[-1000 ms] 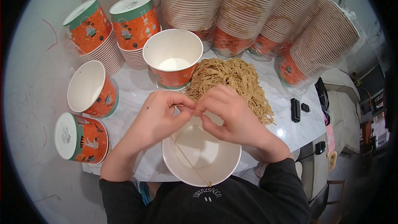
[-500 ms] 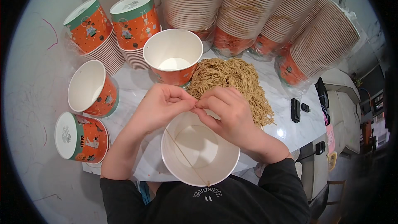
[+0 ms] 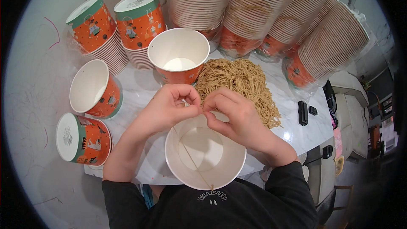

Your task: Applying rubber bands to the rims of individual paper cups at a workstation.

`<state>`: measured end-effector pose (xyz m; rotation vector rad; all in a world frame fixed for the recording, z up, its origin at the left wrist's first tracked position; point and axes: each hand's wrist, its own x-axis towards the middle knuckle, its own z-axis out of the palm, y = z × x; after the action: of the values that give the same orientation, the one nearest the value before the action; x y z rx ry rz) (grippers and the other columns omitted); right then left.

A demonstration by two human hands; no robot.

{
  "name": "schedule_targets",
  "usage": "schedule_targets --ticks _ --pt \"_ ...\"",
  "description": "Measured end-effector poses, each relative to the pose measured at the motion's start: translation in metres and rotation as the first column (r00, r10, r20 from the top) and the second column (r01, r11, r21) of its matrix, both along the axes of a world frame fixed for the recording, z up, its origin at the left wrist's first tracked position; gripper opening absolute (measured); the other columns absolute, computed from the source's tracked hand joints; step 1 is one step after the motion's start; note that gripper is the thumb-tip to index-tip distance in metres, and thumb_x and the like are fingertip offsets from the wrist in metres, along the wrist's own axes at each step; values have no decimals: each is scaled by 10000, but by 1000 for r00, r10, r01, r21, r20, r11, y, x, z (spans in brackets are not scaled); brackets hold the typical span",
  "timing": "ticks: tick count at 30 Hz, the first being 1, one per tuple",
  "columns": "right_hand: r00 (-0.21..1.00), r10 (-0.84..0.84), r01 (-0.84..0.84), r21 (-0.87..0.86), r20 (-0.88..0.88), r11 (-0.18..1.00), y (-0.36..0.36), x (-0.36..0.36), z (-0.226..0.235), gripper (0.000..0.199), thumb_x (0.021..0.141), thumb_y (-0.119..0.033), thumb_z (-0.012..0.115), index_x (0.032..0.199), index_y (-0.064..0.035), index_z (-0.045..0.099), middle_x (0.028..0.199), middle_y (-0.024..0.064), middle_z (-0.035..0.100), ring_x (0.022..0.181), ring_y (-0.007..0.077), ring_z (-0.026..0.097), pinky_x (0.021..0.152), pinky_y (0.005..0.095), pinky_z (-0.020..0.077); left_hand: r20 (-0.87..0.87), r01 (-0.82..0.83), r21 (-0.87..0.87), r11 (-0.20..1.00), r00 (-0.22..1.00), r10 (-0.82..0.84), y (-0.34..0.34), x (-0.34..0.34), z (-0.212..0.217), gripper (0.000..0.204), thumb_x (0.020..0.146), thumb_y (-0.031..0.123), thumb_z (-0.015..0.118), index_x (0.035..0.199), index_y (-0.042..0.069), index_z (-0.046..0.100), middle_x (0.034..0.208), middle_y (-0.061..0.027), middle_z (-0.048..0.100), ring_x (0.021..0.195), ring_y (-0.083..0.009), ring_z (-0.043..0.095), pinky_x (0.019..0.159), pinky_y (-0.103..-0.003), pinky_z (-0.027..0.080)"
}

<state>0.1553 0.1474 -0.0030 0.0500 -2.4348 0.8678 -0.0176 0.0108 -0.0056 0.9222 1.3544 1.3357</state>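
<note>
A white-lined paper bucket (image 3: 205,178) stands open-side up right in front of me. Across its mouth runs a thin tan cord (image 3: 193,160), fastened with a knot at the near rim and passing up under my left hand. At the far rim my left hand (image 3: 171,108) and my right hand (image 3: 231,114) meet, thumbs and fingers pinched together on the cord's other end. The fingertips cover most of what they pinch. Just beyond my right hand lies a heap of tan cords (image 3: 241,78).
An open orange bucket (image 3: 178,53) stands beyond my left hand, another (image 3: 91,87) leans at the left. Upside-down stacks (image 3: 140,25) stand behind; one bucket (image 3: 91,140) sits inverted near left. Tall plastic-wrapped stacks (image 3: 254,8) line the back. Small black devices (image 3: 302,113) lie right.
My fingertips have drawn slightly apart at the far rim, and my left fingers are curled higher. The cord across the bucket hangs slacker, bent near its upper end.
</note>
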Motion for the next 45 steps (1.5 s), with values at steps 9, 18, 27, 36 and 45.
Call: schedule_targets --ticks 9,18,27,36,45 --pt "995 -54 71 209 -85 975 -3 -4 -5 191 752 -54 757 894 -52 629 886 72 628 821 267 655 736 386 511 -176 -171 33 985 969 174 0 15 -5 95 813 71 720 842 29 640 757 60 597 578 13 434 519 -191 331" --pt "988 -12 70 376 -155 924 -5 -4 -5 196 732 -38 746 884 -55 624 846 53 612 783 251 650 746 365 511 -419 -127 -17 992 901 108 -7 14 5 141 805 63 711 917 -6 661 828 23 672 614 -5 418 534 -220 347" --pt "1000 17 -16 23 -6 1000 3 -4 -1 153 833 -34 722 929 -28 603 808 112 586 747 277 635 667 384 509 -457 -224 141 964 849 264 -3 22 1 100 818 60 713 884 41 639 804 34 660 549 2 345 482 -241 273" --pt "988 16 4 -125 156 992 8 -4 3 90 954 -43 627 1011 0 571 926 147 601 827 334 628 719 412 502 -485 -245 219 944 813 323 0 23 -5 99 837 41 705 905 38 634 842 30 664 530 -2 317 468 -231 257" --pt "985 57 20 -429 165 903 17 -10 -9 67 1027 -68 574 1034 -3 557 906 96 588 803 197 598 715 322 482 -455 -233 274 933 823 339 1 24 -4 100 881 30 702 975 38 669 901 21 676 547 -12 306 484 -222 262"
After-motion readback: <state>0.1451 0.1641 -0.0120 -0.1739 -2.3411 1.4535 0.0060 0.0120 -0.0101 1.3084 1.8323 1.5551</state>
